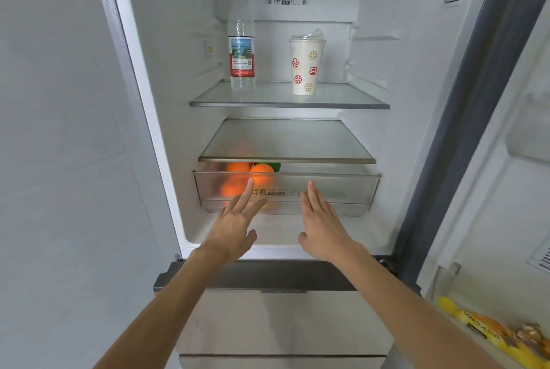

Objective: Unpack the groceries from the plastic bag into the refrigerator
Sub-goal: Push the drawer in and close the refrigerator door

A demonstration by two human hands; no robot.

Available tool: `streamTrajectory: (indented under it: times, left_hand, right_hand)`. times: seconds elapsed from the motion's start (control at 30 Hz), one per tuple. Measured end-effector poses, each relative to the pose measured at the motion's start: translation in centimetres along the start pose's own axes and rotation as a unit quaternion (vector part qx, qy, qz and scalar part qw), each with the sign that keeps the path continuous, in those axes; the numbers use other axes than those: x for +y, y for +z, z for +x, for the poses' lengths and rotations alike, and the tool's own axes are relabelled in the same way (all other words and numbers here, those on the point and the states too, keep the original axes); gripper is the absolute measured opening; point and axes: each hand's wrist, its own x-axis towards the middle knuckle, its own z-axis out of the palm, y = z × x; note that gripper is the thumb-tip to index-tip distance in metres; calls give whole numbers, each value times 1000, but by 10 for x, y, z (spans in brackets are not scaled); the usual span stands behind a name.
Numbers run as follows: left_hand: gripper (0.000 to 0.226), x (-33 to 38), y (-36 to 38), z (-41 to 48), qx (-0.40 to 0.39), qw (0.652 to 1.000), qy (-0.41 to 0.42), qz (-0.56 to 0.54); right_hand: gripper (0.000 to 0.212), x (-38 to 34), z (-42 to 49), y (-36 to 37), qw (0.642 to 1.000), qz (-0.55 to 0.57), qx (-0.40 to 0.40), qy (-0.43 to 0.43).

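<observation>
I have both hands stretched into the open refrigerator (387,145). My left hand (235,220) is spread flat, fingers straight and a little fanned, holding nothing. My right hand (323,220) is flat too, fingers straight and together, also holding nothing. The fingertips of both reach the clear front of the one crisper drawer (342,190), low in the compartment; I cannot tell whether they press on it.

The drawer front carries the printed characters "冷藏", with smaller print beside them that is too fine to read. Inside it, at the left, I count two oranges (238,167) showing above the rim, with a blur of orange behind the plastic below them and something green (272,165) just behind.

Above are two glass shelves. The lower shelf (287,159) sits right over the drawer. On the upper shelf (290,105) stand one clear water bottle (241,41) with a red cap and a red-and-white label, at the left, and one white lidded cup (306,65) with red and gold round motifs, to its right, well apart.

The far panel reads "净 DEO". In the door (520,190) at the near right lies a yellow snack packet (482,327); its lettering is blurred.
</observation>
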Motion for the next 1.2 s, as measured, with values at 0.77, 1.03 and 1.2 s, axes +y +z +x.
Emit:
streamTrajectory:
  times: [0.77,1.03,1.2]
  left_hand:
    - [42,69,-30,24,-49,998,28,-24]
    - [29,222,-41,-15,-40,961,221,-160]
    - [34,325,-20,-70,-84,924,328,-179]
  right_hand:
    - [55,42,-49,-66,991,113,-60,35]
    - [36,94,-219,-118,982,163,26,91]
    - [34,136,-359,-139,963,136,91,213]
